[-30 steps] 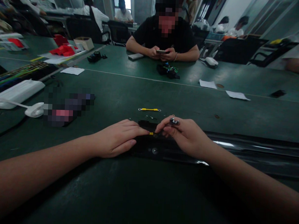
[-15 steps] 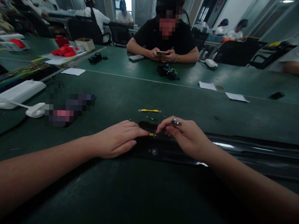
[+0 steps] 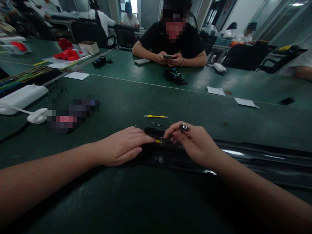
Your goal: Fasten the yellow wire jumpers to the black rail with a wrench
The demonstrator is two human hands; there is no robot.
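Note:
My left hand (image 3: 125,145) lies flat on the black glossy panel, fingers stretched out. Its index fingertip presses the end of a short yellow wire (image 3: 157,141), whose metal ring terminal (image 3: 162,141) shows just past the fingertip. The rest of that wire is hidden under the hand. My right hand (image 3: 189,140) is curled around a shiny metal wrench (image 3: 184,127), of which only the head shows above the fingers. The right index fingertip is beside the ring terminal; contact is unclear. A round bolt head (image 3: 161,159) sits on the panel nearer to me.
Beyond my hands lies a second yellow wire (image 3: 156,116) with ring ends, near several small metal bits (image 3: 158,124). The long black panel (image 3: 259,158) runs right. At left are a white power strip (image 3: 21,98) and plug (image 3: 37,115). Across the table, a person (image 3: 171,46) holds a phone.
Both hands keep nearly the same pose. The right fingertips and the wrench head have shifted only slightly; the whole view has moved a little.

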